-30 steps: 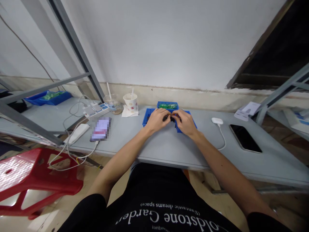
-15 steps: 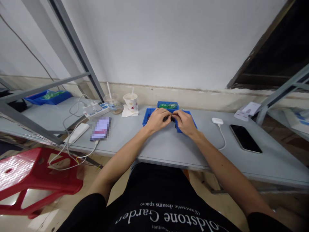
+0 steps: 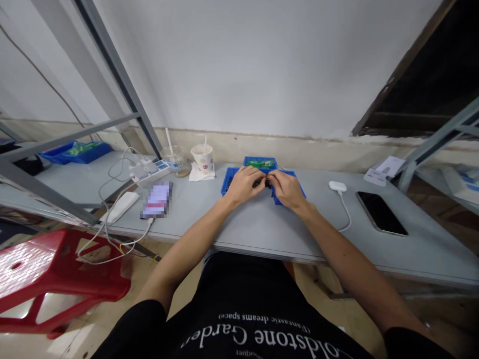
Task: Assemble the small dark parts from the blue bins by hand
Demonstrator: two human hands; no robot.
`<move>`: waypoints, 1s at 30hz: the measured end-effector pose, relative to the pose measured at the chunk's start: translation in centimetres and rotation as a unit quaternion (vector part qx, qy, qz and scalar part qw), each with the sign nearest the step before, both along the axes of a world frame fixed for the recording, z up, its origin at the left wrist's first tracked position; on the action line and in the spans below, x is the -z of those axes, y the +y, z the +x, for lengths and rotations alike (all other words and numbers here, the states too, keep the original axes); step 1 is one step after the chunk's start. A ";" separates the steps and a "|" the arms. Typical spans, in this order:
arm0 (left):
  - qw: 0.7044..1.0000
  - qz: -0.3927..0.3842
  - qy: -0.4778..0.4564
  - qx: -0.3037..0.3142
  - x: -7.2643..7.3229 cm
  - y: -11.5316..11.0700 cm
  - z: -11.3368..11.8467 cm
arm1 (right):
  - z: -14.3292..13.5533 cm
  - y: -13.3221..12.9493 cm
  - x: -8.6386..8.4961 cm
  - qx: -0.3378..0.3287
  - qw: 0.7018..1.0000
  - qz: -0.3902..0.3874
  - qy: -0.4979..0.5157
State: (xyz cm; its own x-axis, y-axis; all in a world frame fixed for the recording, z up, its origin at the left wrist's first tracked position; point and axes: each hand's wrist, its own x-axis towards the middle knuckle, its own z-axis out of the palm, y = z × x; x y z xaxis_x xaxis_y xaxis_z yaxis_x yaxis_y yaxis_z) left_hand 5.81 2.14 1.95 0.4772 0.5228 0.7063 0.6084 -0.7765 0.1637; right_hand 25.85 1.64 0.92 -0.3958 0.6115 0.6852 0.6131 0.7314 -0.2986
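A small dark piece (image 3: pixel 268 184) was pinched in the right hand (image 3: pixel 286 189), fingertips nearly closed; the left hand (image 3: pixel 243 186) curled beside it, its hold unclear. The blue bin (image 3: pixel 225 185) at nine o'clock held dark bits (image 3: pixel 229 183). Between eleven and twelve, a smaller bin (image 3: pixel 250 159) held something green (image 3: pixel 261 164); near ten, a paper cup (image 3: pixel 202 160) held a straw (image 3: pixel 205 143).

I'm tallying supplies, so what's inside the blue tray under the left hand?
Small dark parts show inside the blue tray, by its left edge. The left hand covers much of the rest, so what lies beneath it cannot be seen or counted.
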 end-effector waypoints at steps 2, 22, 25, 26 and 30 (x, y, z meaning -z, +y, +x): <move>1.000 -0.006 0.000 -0.014 0.0 0.0 0.0 | 0.1 0.0 -0.1 -0.005 1.000 0.000 0.002; 0.999 -0.018 0.019 0.018 0.0 -0.1 -0.1 | 0.1 0.0 0.0 -0.004 1.000 -0.005 -0.018; 1.000 -0.021 0.022 0.003 -0.1 -0.1 -0.1 | 0.1 0.0 -0.1 -0.015 1.000 -0.012 -0.019; 1.000 -0.021 0.021 -0.002 -0.1 -0.1 -0.1 | 0.1 0.0 -0.1 -0.018 1.000 -0.012 -0.020; 0.999 -0.025 0.020 -0.010 -0.1 0.0 -0.1 | 0.1 0.1 0.0 -0.020 1.000 -0.003 -0.019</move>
